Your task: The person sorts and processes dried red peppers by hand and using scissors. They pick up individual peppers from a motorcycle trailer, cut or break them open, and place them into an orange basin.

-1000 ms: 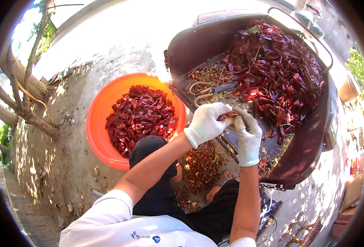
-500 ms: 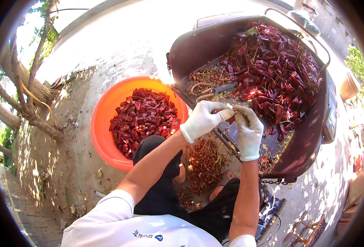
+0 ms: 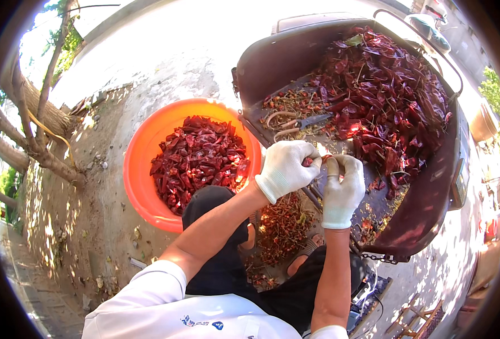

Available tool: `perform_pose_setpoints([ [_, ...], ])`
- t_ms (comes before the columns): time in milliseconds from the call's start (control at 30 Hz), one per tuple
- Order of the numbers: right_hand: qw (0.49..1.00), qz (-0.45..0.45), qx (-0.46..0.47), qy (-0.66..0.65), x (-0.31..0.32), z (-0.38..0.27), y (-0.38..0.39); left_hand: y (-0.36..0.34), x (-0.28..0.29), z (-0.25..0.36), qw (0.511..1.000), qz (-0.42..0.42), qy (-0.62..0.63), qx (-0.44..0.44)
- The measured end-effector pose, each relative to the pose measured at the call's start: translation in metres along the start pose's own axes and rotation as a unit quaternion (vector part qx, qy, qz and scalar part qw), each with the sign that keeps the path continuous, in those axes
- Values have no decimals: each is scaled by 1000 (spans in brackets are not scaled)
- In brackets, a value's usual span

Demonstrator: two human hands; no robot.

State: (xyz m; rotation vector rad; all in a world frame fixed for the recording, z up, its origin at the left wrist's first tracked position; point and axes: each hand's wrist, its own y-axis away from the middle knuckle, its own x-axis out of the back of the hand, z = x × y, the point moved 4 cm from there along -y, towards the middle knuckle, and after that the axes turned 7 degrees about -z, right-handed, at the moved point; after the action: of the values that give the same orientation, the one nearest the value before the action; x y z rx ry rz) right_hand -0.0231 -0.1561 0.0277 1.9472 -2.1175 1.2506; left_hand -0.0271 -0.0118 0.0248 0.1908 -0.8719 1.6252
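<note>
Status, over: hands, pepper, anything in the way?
Left hand pinching red pepper piece. Right hand pinched alongside, contents unclear. Scissors lie in dark bin, not between hands.

The left hand, in a white knit glove, closes around a dried red chili; just beside it at three o'clock, the gloved right hand pinches a small red scrap at its fingertips. At eleven o'clock from the hands, scissors lie in a dark maroon cart bed, with a heap of dried red chilies between one and two. An orange basin of chili pieces stands at nine o'clock, a tree trunk beyond it. At seven o'clock, a pile of stems lies on the ground between the feet.
</note>
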Motion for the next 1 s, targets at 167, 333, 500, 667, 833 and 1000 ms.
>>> perform_pose_setpoints([
  [167, 993, -68, -82, -43, -7, 0, 1, 1, -1, -1, 1000, 0, -19, -16],
  [333, 984, -103, -125, -67, -13, 15, 6, 2, -6, -6, 992, -51, 88, 77],
  [500, 901, -160, -244, -320, -10, 26, 7, 1, -5, -4, 919, -129, 313, 202],
  [667, 799, -155, -305, -495, -6, 29, 14, 4, -8, -4, 862, -177, 408, 241],
  [833, 832, -151, -298, -444, 1, 30, 12, 3, -7, 0, 872, -191, 379, 245],
  [1000, 917, -167, -224, -285, 7, 23, 7, 0, -7, 2, 925, -189, 272, 188],
])
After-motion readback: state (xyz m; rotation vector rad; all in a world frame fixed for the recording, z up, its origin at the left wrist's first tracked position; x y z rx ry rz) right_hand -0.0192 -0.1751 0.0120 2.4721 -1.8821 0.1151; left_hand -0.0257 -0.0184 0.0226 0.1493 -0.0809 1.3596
